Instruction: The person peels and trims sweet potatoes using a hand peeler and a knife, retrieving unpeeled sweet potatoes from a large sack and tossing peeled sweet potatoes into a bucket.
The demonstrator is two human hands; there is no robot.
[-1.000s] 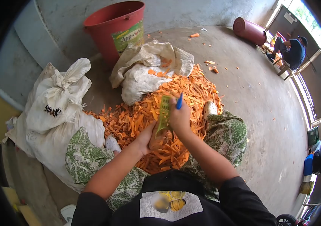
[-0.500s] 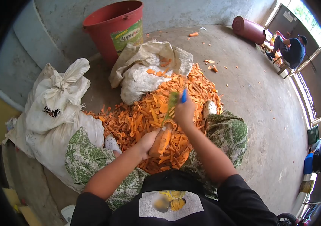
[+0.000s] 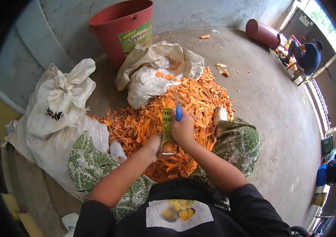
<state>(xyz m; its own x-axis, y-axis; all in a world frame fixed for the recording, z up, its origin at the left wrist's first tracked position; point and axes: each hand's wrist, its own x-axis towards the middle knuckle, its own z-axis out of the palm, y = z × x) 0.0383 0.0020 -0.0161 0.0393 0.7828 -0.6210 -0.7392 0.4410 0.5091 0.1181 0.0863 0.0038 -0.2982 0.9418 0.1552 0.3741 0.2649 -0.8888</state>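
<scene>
My left hand (image 3: 154,147) is closed round a carrot (image 3: 169,147), which lies mostly under the peeler. In my right hand (image 3: 183,128) are a green peeler (image 3: 167,122) and a knife with a blue handle (image 3: 178,113), its blade pointing away from me. The peeler's blade end rests over the carrot's end, close to my left fingers. Both hands are above a big heap of orange peelings and carrot pieces (image 3: 144,120) between my feet.
An open whitish sack (image 3: 146,85) lies against the heap; a tied white sack (image 3: 59,122) stands left. Behind are a red bucket (image 3: 108,35) and a fallen reddish drum (image 3: 262,34). A seated person (image 3: 310,57) is at the far right.
My right hand has come back toward me with the peeler and knife, after moving forward off the carrot. The peeler now covers the carrot that showed half a second ago.
</scene>
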